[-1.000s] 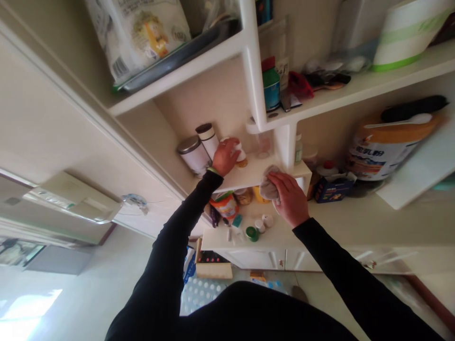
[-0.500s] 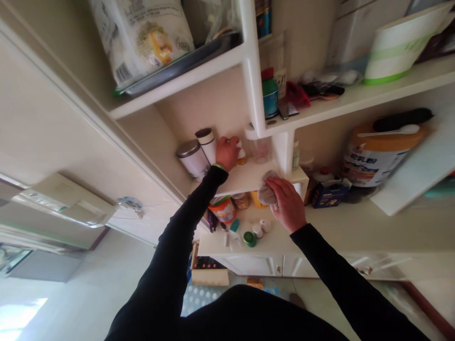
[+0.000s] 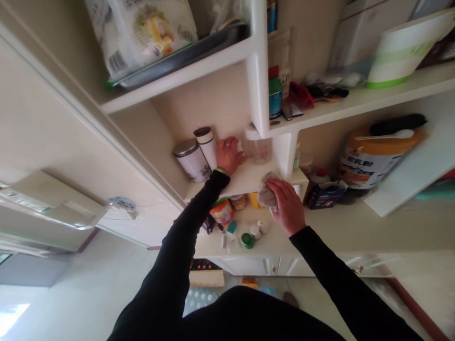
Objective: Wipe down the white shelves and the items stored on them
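Note:
My left hand [image 3: 229, 155] reaches into the middle shelf compartment. Its fingers are closed around a small bottle [image 3: 241, 150] with a white upper part, mostly hidden by the hand. To its left stand a white tumbler with a dark top [image 3: 206, 144] and a pale canister with a metal lid [image 3: 193, 161]. A clear jar with a white lid [image 3: 259, 147] is on its right. In my right hand [image 3: 287, 203] is a bunched greyish cloth [image 3: 266, 192], held near the front edge of that shelf [image 3: 245, 179].
Small jars, among them a green-lidded one [image 3: 247, 240], stand on the counter below. An orange-lidded tub [image 3: 369, 154] and a dark blue box [image 3: 326, 194] sit to the right. Above are a white printed bag [image 3: 142, 33] and a green bottle [image 3: 275, 94].
The camera view has shifted slightly. My left hand still grips the small bottle, now more covered by the fingers. The cloth remains in my right hand at nearly the same place.

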The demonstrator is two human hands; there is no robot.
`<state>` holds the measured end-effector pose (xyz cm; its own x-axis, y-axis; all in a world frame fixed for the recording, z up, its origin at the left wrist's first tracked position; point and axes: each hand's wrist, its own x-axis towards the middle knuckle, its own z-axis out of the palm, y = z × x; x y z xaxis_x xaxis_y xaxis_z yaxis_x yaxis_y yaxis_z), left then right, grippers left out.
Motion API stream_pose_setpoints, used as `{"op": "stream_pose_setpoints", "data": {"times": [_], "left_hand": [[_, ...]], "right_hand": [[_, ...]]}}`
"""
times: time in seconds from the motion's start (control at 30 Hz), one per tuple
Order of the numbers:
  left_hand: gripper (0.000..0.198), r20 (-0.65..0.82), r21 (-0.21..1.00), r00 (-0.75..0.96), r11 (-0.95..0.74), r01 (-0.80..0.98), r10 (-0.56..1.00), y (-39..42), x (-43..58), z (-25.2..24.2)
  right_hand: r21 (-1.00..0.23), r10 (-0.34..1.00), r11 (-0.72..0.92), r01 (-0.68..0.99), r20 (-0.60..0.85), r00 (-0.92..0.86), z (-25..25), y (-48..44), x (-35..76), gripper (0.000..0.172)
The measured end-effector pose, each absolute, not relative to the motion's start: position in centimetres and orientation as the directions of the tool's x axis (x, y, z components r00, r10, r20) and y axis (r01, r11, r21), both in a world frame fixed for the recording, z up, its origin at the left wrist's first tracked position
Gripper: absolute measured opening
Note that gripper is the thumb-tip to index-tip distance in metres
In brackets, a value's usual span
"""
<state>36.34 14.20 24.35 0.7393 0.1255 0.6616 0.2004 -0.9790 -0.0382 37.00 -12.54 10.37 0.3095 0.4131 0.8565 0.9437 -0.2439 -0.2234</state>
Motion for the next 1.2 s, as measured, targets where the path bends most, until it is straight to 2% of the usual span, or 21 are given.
{"op": "stream_pose_setpoints", "data": {"times": [0.1, 0.2, 0.63, 0.7, 0.83, 0.93, 1.03, 1.1, 1.13, 1.2], "left_hand": [[0.061, 0.664, -0.026, 0.735, -0.979, 0.204, 0.135, 14.3, 36.2, 23.6], [0.069, 0.647, -0.023, 0.746, -0.975, 0.223, 0.156, 14.4, 36.2, 23.3], [0.069, 0.67, 0.001, 0.727, -0.98, 0.199, 0.148, 14.4, 36.3, 22.8], [0.059, 0.713, 0.02, 0.689, -0.986, 0.167, 0.131, 14.3, 36.1, 23.2], [0.024, 0.843, 0.116, 0.522, -0.991, 0.064, 0.132, 13.7, 34.1, 24.3], [0.037, 0.919, 0.221, 0.333, -0.975, 0.006, 0.21, 12.5, 30.7, 23.2], [0.04, 0.935, 0.289, 0.237, -0.954, -0.077, 0.264, 10.3, 26.1, 19.1], [0.039, 0.912, 0.322, 0.311, -0.937, -0.137, 0.268, 8.5, 23.0, 15.1], [0.039, 0.876, 0.347, 0.404, -0.925, -0.153, 0.262, 7.5, 21.6, 12.9], [0.038, 0.72, 0.445, 0.624, -0.892, -0.077, 0.305, 5.6, 19.1, 8.6]], "right_hand": [[-0.228, 0.417, -0.245, 0.942, 0.853, 0.314, 10.3, -12.5, 37.0, 0.086], [-0.23, 0.405, -0.249, 0.941, 0.858, 0.317, 10.2, -12.4, 37.0, 0.087], [-0.248, 0.376, -0.269, 0.931, 0.863, 0.338, 9.1, -11.8, 37.3, 0.084], [-0.237, 0.366, -0.273, 0.933, 0.871, 0.328, 8.9, -11.6, 37.3, 0.081], [-0.238, 0.35, -0.278, 0.931, 0.877, 0.329, 8.6, -11.4, 37.5, 0.075], [-0.266, 0.344, -0.266, 0.926, 0.872, 0.349, 8.4, -11.3, 37.6, 0.072], [-0.258, 0.336, -0.275, 0.926, 0.877, 0.344, 8.2, -11.3, 37.7, 0.073], [-0.249, 0.331, -0.293, 0.923, 0.879, 0.343, 8.0, -11.3, 37.8, 0.072], [-0.248, 0.324, -0.302, 0.92, 0.881, 0.344, 8.0, -11.2, 37.8, 0.07], [-0.244, 0.308, -0.311, 0.919, 0.889, 0.34, 7.9, -11.1, 37.9, 0.065]]}}
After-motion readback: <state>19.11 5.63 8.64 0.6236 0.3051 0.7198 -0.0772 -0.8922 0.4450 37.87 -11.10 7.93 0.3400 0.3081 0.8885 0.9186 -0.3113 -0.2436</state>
